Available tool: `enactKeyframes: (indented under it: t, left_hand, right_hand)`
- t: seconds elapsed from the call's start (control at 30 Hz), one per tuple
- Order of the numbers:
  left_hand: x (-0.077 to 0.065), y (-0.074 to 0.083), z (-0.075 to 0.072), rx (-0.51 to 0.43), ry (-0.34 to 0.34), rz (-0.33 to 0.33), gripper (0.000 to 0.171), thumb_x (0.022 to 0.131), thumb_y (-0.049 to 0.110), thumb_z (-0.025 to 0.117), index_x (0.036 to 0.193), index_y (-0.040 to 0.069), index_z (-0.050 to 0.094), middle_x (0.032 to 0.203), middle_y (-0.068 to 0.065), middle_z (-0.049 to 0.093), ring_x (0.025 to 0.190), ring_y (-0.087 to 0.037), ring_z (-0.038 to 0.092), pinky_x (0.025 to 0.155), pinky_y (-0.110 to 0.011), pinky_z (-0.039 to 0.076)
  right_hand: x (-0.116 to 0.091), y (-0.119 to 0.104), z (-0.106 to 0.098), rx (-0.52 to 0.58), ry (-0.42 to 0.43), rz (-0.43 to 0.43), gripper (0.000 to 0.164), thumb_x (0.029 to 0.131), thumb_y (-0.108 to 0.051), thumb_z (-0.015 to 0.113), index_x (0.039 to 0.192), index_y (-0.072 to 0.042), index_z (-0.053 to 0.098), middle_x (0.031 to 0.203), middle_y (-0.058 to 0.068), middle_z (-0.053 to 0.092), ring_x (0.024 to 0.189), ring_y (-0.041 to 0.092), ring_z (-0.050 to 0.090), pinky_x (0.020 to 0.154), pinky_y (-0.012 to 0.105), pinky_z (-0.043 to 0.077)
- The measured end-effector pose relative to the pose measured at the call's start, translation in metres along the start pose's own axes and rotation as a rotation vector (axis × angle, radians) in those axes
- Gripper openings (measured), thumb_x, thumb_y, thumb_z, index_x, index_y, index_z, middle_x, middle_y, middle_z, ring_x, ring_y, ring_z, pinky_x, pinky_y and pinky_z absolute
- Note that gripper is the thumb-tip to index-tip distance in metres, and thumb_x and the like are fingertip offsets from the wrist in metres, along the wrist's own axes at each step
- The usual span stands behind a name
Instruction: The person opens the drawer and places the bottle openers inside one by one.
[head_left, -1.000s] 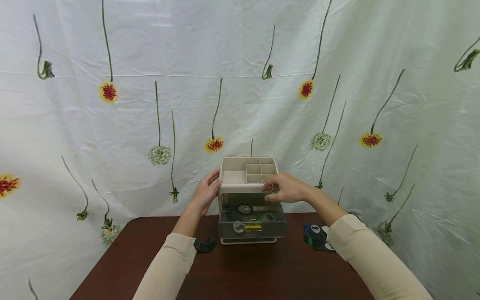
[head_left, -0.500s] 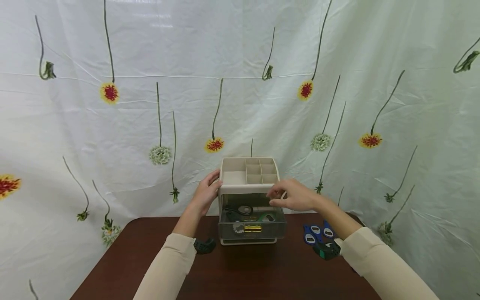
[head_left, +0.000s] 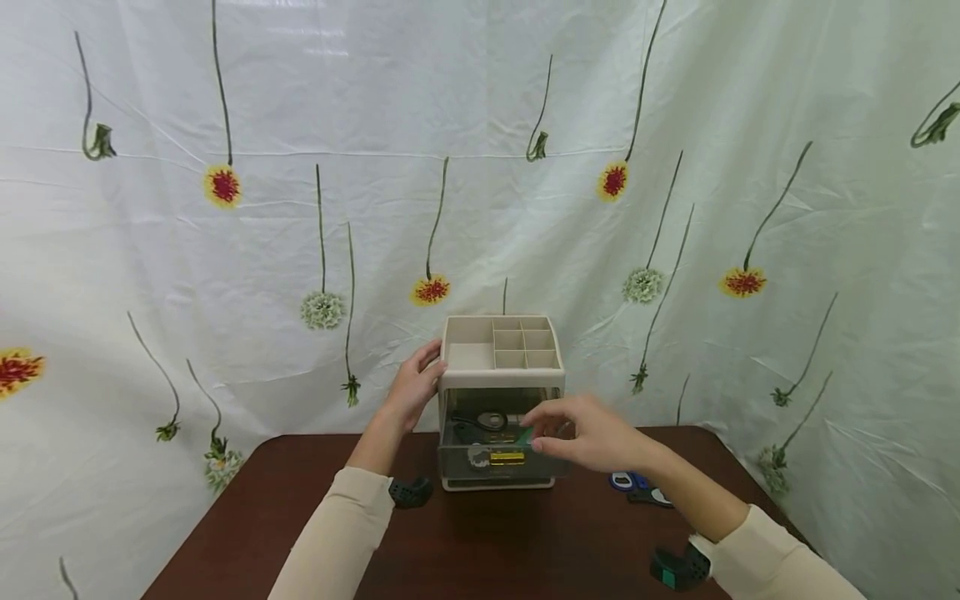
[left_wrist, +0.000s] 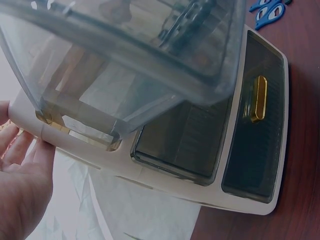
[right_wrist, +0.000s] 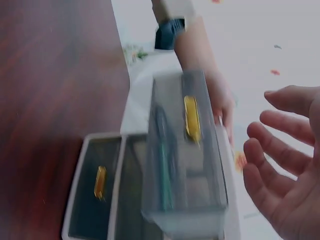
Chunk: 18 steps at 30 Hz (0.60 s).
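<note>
A cream desktop organizer [head_left: 501,379] with smoky see-through drawers stands on the table. Its top drawer [head_left: 465,468] is pulled out and bears a gold handle [head_left: 507,458]. Through the clear plastic show a black looped handle [head_left: 491,421] and a green piece [head_left: 527,437]. My left hand [head_left: 408,385] rests against the organizer's upper left side, thumb by the front corner. Just in front of the drawer, my right hand [head_left: 588,432] has loosely bent fingers; in the right wrist view that hand [right_wrist: 287,160] holds nothing and is apart from the drawer [right_wrist: 192,175].
Blue-handled scissors [head_left: 621,481] lie on the dark red table [head_left: 480,550] to the right, partly behind my forearm. Two lower drawers, one with a gold handle [left_wrist: 259,99], are shut. Small compartments [head_left: 525,342] top the organizer. A flower-print cloth [head_left: 480,225] hangs behind.
My right hand has left the organizer's upper front edge and dropped toward the drawer's front rim, its forearm swinging down and right. The left hand and the drawer stay put.
</note>
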<state>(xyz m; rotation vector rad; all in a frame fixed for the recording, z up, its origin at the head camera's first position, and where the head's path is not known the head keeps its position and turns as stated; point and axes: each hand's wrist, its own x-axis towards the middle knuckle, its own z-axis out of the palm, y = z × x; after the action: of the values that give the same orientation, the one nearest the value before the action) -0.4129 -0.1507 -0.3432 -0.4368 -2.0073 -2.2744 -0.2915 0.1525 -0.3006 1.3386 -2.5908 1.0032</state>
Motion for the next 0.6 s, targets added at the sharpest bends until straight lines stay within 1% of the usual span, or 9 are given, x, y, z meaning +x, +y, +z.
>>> enactKeyframes:
  t: [0.1, 0.2, 0.27, 0.33, 0.47, 0.6]
  left_hand:
    - [-0.001, 0.001, 0.000, -0.007, -0.006, 0.003, 0.054, 0.110, 0.007, 0.048, 0.162, 0.004, 0.031, 0.164, -0.017, 0.031, 0.145, -0.033, 0.037, 0.115, -0.051, 0.035]
    - [-0.002, 0.001, 0.000, -0.010, -0.016, 0.013, 0.055, 0.110, 0.007, 0.047, 0.162, 0.003, 0.029, 0.164, -0.018, 0.029, 0.146, -0.034, 0.036, 0.115, -0.052, 0.034]
    - [-0.003, 0.001, 0.000, -0.011, -0.020, 0.018, 0.055, 0.110, 0.006, 0.046, 0.162, 0.002, 0.029, 0.164, -0.019, 0.029, 0.147, -0.034, 0.035, 0.115, -0.052, 0.033]
    - [-0.003, 0.001, 0.000, -0.011, -0.017, 0.018, 0.055, 0.110, 0.006, 0.046, 0.162, 0.002, 0.029, 0.164, -0.019, 0.029, 0.147, -0.034, 0.034, 0.116, -0.052, 0.033]
    - [-0.003, 0.002, 0.001, -0.013, -0.009, 0.017, 0.055, 0.110, 0.005, 0.047, 0.162, 0.002, 0.029, 0.164, -0.019, 0.030, 0.146, -0.033, 0.035, 0.116, -0.051, 0.034]
    - [-0.003, 0.001, 0.001, -0.011, -0.006, 0.021, 0.055, 0.110, 0.005, 0.046, 0.162, 0.001, 0.029, 0.164, -0.020, 0.029, 0.146, -0.034, 0.036, 0.115, -0.052, 0.034]
  right_hand:
    - [-0.004, -0.004, 0.011, 0.068, 0.017, 0.029, 0.027, 0.103, -0.022, 0.068, 0.126, -0.008, 0.071, 0.104, -0.004, 0.072, 0.091, 0.013, 0.068, 0.077, 0.036, 0.056]
    - [-0.009, -0.008, 0.021, 0.156, 0.030, 0.090, 0.028, 0.103, -0.021, 0.068, 0.126, -0.004, 0.071, 0.101, -0.003, 0.071, 0.089, 0.016, 0.068, 0.076, 0.036, 0.055]
    - [-0.012, -0.010, 0.027, 0.235, 0.037, 0.138, 0.028, 0.103, -0.019, 0.067, 0.126, -0.003, 0.070, 0.102, -0.001, 0.070, 0.092, 0.018, 0.067, 0.078, 0.035, 0.054]
    - [-0.014, -0.010, 0.033, 0.337, 0.039, 0.190, 0.028, 0.103, -0.018, 0.067, 0.126, -0.002, 0.070, 0.103, 0.003, 0.069, 0.093, 0.019, 0.066, 0.079, 0.035, 0.054]
    - [-0.018, -0.008, 0.045, 0.561, 0.040, 0.258, 0.031, 0.103, -0.018, 0.066, 0.127, 0.001, 0.069, 0.104, 0.009, 0.068, 0.091, 0.023, 0.064, 0.081, 0.035, 0.055]
    - [-0.021, -0.006, 0.059, 0.796, 0.056, 0.337, 0.030, 0.103, -0.016, 0.065, 0.126, 0.004, 0.068, 0.101, 0.009, 0.067, 0.086, 0.020, 0.061, 0.079, 0.031, 0.054]
